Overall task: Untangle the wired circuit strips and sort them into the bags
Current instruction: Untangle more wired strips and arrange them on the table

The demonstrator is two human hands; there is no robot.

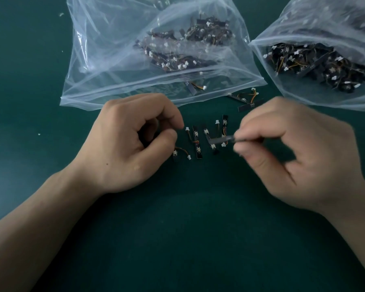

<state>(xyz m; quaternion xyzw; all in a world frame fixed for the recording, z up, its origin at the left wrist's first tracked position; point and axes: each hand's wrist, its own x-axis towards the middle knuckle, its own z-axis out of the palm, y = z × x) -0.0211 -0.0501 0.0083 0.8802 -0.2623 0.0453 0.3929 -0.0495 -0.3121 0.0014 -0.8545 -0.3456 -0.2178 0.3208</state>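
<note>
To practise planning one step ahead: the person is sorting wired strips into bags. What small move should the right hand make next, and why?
Probably lift the right hand slightly, drawing its pinched strip free. That strip lies crossed over the loose strips on the mat, so it may be caught. The left hand holds another strip.

Loose strips [197, 142] on the table [188, 239]; left bag [105, 60], right bag [316, 17] behind (strips inside).

green table [188, 239] | left bag [93, 60] | right bag [303, 22] | loose strips [197, 142] between, nearer
</note>
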